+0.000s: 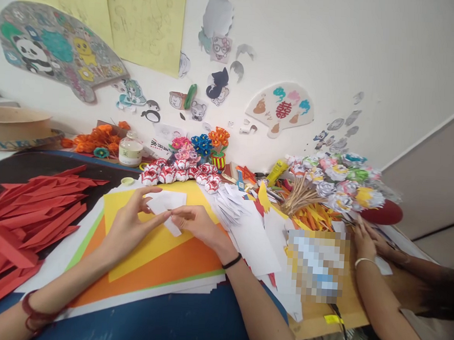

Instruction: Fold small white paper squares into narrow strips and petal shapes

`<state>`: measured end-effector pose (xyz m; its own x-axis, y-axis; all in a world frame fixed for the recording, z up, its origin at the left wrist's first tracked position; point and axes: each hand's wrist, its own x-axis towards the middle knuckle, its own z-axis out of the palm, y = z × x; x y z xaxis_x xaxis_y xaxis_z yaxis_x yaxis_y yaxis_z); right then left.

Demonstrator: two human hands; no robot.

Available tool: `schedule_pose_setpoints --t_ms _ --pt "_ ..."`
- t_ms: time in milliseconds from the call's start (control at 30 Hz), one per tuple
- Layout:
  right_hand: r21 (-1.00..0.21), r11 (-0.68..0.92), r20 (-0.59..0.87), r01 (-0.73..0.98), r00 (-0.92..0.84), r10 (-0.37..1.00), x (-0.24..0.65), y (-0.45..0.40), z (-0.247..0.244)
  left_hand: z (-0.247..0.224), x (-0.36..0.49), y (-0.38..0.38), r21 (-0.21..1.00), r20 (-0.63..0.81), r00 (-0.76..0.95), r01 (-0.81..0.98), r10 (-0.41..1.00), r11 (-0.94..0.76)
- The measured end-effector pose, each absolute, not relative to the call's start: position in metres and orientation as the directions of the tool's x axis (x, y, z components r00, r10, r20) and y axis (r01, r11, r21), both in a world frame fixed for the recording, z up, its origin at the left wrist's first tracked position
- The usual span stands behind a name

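A small folded white paper (171, 201) is held between my two hands above a stack of coloured sheets. My left hand (133, 223) grips its left side, thumb pointing right and fingers curled at the upper edge. Thumb and fingers of my right hand (198, 224) pinch the paper's lower right edge, and the fingertips of both hands nearly meet there. Beneath them lies a yellow sheet (125, 264), on top of an orange sheet (158, 284) and white ones.
Red folded strips (27, 229) lie at the left. White folded pieces (228, 206), red-white paper flowers (180, 173), a glass jar (130, 149) and a paper bouquet (337, 182) stand behind. At the right are a person's hands (367, 240).
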<state>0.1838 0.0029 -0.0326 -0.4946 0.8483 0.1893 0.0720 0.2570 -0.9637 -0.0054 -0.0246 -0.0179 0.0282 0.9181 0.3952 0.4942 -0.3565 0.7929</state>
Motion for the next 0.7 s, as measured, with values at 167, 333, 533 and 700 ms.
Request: schedule_pose_setpoints --t_ms 167,333,533,700 --pt "-0.809 0.496 0.356 0.315 -0.410 0.840 0.177 -0.004 -0.029 -0.018 -0.005 -0.025 0.832 0.344 0.084 0.434 0.935 -0.345" --pt "-0.830 0.463 0.344 0.311 -0.368 0.864 0.172 -0.008 -0.030 -0.018 -0.007 -0.023 0.851 0.340 0.109 0.388 0.934 -0.355" --pt "-0.948 0.294 0.217 0.121 -0.432 0.876 0.172 -0.009 -0.031 -0.015 -0.008 -0.025 0.791 0.336 0.061 0.523 0.940 -0.317" --pt "-0.961 0.273 0.250 0.050 -0.271 0.929 0.170 -0.010 -0.025 -0.013 -0.007 -0.025 0.784 0.330 0.069 0.535 0.941 -0.315"
